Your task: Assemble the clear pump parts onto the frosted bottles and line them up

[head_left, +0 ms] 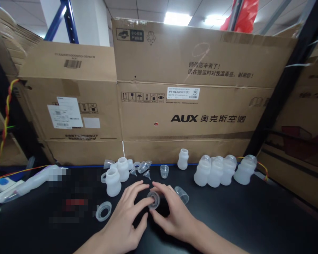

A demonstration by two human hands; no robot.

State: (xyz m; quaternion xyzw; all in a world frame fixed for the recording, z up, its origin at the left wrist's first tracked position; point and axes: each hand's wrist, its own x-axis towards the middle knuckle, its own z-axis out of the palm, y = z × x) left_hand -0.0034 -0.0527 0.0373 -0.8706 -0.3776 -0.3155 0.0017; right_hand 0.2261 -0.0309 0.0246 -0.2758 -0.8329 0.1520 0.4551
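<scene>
At the back of the black surface (254,218) we note the large AUX carton (196,91) standing upright, with a second carton (69,102) to its left. Before them, at right, four capped translucent bottles (222,171) stand in a tight cluster, touching one another. A single uncapped bottle (183,159) stands alone near mid-back. At left, two more open bottles (116,176) stand beside a scatter of small clear funnel-shaped pieces (143,168) and a small clear cup (164,171). A clear cap (182,194) lies on its side just beside our right hand. A loose translucent collar ring (103,211) lies flat on the surface, left of our left hand and apart from it.

The held item is a translucent ring (153,200), round, greyish-white, with an open centre, tilted so its opening faces us. It sits between both grips, low and central in view, just above the surface.

Left hand (127,218): palm down, thumb and forefinger closed narrowly on the ring's left edge. Right hand (175,211): likewise palm down, fingertips pinching the ring's right and upper edge. Both wrists enter from the lower edge, converging.
</scene>
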